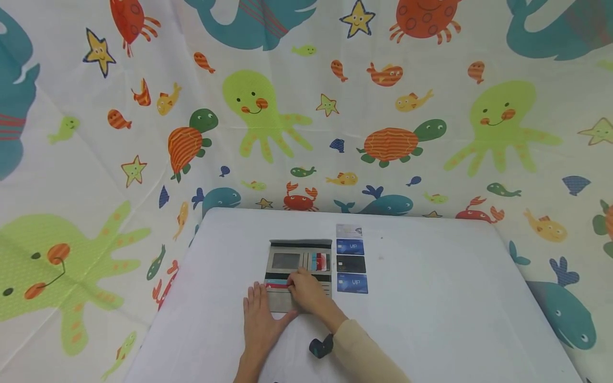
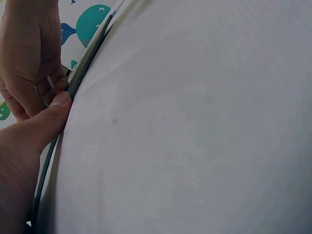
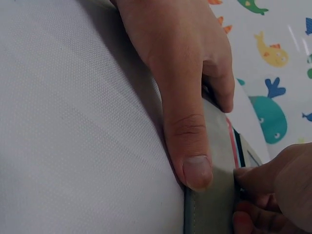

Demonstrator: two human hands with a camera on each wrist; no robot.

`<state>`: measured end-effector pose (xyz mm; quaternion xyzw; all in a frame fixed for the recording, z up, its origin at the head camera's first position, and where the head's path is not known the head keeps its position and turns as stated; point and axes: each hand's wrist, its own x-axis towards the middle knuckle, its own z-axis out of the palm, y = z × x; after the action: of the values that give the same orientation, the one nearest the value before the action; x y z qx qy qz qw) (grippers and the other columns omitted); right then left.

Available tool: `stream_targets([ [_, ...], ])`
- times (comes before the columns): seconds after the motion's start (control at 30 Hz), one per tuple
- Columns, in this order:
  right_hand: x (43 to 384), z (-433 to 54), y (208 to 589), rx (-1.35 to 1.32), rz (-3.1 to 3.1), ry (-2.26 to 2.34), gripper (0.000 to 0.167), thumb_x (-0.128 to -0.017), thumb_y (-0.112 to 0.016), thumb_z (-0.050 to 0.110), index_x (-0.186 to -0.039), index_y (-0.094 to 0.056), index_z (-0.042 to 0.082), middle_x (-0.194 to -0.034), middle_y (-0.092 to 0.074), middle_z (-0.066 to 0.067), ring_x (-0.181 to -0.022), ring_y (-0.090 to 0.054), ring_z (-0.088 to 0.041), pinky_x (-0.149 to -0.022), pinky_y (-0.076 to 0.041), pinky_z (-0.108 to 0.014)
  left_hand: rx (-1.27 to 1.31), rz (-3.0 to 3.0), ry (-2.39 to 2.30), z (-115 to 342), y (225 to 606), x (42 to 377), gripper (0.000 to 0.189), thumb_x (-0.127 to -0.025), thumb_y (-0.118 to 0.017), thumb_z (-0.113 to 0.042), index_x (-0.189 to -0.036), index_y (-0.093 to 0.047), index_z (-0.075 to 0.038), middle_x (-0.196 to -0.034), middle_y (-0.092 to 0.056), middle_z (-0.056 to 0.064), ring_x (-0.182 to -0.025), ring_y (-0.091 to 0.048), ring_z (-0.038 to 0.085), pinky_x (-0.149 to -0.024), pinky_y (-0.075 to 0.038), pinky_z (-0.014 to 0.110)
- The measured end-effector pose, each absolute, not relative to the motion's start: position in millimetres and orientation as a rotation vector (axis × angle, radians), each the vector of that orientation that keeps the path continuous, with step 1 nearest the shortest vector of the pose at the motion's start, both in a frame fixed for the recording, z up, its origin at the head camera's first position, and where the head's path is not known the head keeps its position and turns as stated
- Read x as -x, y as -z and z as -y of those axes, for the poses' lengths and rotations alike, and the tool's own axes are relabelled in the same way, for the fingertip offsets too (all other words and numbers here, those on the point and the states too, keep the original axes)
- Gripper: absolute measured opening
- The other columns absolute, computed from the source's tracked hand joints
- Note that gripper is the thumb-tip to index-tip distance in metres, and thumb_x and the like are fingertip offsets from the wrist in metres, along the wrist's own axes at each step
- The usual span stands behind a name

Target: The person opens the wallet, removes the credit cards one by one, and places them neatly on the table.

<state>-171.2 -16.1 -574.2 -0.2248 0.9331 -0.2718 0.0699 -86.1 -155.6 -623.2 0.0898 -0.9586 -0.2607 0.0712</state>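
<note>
An open grey wallet [image 1: 282, 304] lies on the white table, with a clear window and card slots. Red and blue card edges [image 1: 276, 285] show in its lower slot. My right hand [image 1: 308, 291] has its fingers curled at the right end of these edges, pinching the red card; the fingertips are partly hidden. My left hand [image 1: 262, 319] rests with straight, spread fingers along the wallet's left side, its thumb [image 3: 195, 165] pressing the near edge. More coloured cards [image 1: 321, 261] sit in the upper right slot.
To the right of the wallet, a column holds a silver card [image 1: 349, 231], a blue VIP card [image 1: 350, 247], a black card [image 1: 351, 264] and another blue VIP card [image 1: 352, 283]. A dark device [image 1: 320, 347] is by my right wrist. A sea-animal curtain [image 1: 297, 96] surrounds the table.
</note>
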Motion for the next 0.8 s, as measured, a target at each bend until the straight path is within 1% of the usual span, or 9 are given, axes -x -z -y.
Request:
stream_targets([
  [0.13, 172.3, 16.2, 573.7, 0.666, -2.776, 0.832, 0.005, -0.093, -0.070, 0.015, -0.097, -0.073, 0.012, -0.093, -0.060, 0.000, -0.078, -0.058, -0.010, -0.075, -0.055, -0.025, -0.267, 2.872, 0.778, 155.8, 624.8, 86.2, 0.119, -0.068, -0.081, -0.066, -0.151, -0.035, 0.006, -0.160, -0.031, 0.027, -0.151, -0.025, 0.046, -0.123, -0.019, 0.060],
  [0.27, 172.3, 16.3, 575.9, 0.668, -2.778, 0.838, 0.006, -0.093, -0.070, 0.015, -0.097, -0.073, 0.013, -0.093, -0.062, 0.000, -0.079, -0.059, -0.010, -0.075, -0.056, -0.026, -0.284, 2.890, 0.784, 155.6, 624.5, 86.6, 0.119, -0.069, -0.080, -0.065, -0.152, -0.034, 0.006, -0.161, -0.029, 0.027, -0.152, -0.022, 0.045, -0.124, -0.016, 0.060],
  [0.5, 171.5, 17.6, 580.1, 0.693, -2.821, 0.829, 0.006, -0.093, -0.071, 0.015, -0.097, -0.074, 0.012, -0.092, -0.062, 0.000, -0.079, -0.061, -0.011, -0.075, -0.057, -0.026, -0.298, 2.916, 0.764, 155.5, 623.8, 86.9, 0.119, -0.070, -0.079, -0.066, -0.153, -0.032, 0.005, -0.162, -0.027, 0.026, -0.153, -0.021, 0.045, -0.124, -0.015, 0.060],
  [0.63, 172.0, 17.3, 578.2, 0.684, -2.809, 0.838, 0.006, -0.092, -0.071, 0.015, -0.096, -0.074, 0.012, -0.091, -0.061, 0.000, -0.078, -0.058, -0.009, -0.074, -0.055, -0.025, -0.303, 2.934, 0.774, 155.2, 621.6, 86.4, 0.120, -0.071, -0.078, -0.067, -0.154, -0.031, 0.005, -0.163, -0.025, 0.026, -0.153, -0.019, 0.044, -0.125, -0.013, 0.059],
  [0.8, 172.1, 18.4, 576.9, 0.651, -2.794, 0.853, 0.006, -0.093, -0.071, 0.017, -0.094, -0.074, 0.012, -0.089, -0.060, 0.001, -0.076, -0.053, -0.007, -0.071, -0.053, -0.022, -0.296, 2.929, 0.783, 155.1, 619.6, 86.2, 0.119, -0.071, -0.078, -0.067, -0.153, -0.031, 0.006, -0.162, -0.026, 0.027, -0.153, -0.020, 0.045, -0.125, -0.013, 0.060],
])
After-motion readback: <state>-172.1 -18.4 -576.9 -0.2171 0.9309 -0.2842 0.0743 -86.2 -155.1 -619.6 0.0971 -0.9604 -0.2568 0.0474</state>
